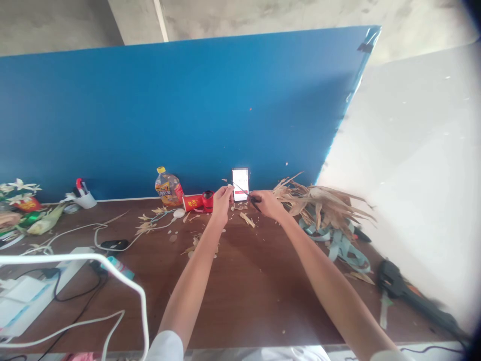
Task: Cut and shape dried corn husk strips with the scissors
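The right hand [267,203] is closed around the handles of black scissors [256,199], whose blades slant toward the left hand [224,200], both above the bench [259,291]. The left fingertips are pinched together on a pale scrap [230,185], too small to identify. A lit phone [240,181] stands upright directly behind the blades, against the blue panel [180,110]. Left of the hands lie a red can [193,202] and an upright yellow-capped bottle [169,189]. Dried corn husks [323,203] crowd the right side, over pale blue ribbon [347,250]; a black glue gun [409,293] lies nearer. Cables and a power strip [69,273] clutter the left.
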A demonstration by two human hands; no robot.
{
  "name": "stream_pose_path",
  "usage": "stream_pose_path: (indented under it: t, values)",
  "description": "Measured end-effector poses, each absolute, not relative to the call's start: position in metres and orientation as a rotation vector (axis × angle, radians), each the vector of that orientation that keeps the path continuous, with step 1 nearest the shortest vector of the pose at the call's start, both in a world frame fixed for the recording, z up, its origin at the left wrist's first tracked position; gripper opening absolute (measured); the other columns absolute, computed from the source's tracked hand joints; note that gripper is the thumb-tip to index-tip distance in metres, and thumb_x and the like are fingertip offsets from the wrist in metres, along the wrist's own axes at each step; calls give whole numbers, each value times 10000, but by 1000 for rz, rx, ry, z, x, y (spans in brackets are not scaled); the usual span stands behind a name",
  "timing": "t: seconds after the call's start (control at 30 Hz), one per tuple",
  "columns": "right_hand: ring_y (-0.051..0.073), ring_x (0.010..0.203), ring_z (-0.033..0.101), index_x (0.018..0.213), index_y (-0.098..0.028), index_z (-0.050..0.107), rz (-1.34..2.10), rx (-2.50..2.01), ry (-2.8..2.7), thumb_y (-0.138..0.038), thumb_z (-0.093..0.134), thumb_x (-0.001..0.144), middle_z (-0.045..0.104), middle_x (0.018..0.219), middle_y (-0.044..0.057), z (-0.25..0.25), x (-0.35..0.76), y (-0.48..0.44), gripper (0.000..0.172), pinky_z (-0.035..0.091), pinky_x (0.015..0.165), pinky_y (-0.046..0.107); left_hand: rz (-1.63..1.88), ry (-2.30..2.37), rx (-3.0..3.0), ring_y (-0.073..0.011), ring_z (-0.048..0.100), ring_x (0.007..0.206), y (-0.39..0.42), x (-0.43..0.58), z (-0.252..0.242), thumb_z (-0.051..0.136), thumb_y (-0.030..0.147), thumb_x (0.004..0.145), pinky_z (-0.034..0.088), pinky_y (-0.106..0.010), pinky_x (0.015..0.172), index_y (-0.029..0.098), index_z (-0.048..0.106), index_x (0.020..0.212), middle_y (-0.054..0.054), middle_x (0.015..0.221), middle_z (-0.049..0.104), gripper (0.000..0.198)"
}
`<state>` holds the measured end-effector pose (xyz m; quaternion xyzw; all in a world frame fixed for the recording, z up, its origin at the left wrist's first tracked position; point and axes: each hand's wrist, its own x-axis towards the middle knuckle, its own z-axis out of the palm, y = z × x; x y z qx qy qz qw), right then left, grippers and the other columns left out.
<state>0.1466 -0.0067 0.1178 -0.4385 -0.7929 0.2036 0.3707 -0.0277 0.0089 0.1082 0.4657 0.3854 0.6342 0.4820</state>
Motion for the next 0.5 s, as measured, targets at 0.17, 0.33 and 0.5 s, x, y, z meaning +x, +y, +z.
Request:
stream_pose_path:
  t: [0.17, 0.33, 0.5]
  values:
    - [121, 483, 469, 910, -174, 669, 598, -1142, -1991, -210, 452, 740, 620, 632, 6, 116, 147, -6, 278, 313, 506, 236, 1528, 955, 1178, -62, 404, 515, 9, -29, 109, 698, 430, 707, 324, -207, 507, 161, 607, 714, 33, 572, 467, 284]
    - [129, 604, 500, 988, -172, 663, 392, -1170, -2015, -228, 557, 714, 626, 708, 10, 110, 144, 0, 299, 323, 559, 231, 1509, 983, 1179, -74, 492, 556, 10, -26, 110, 675, 400, 726, 369, -206, 519, 156, 682, 896, -21, 714, 621, 298]
    - [128, 617, 504, 998, -179, 648, 337, -1179, -2048, -215, 554, 728, 636, 742, 14, 109, 143, 1, 288, 321, 570, 231, 1479, 962, 1174, -89, 547, 569, 10, -25, 107, 676, 371, 729, 405, -212, 526, 139, 662, 862, -55, 759, 671, 268]
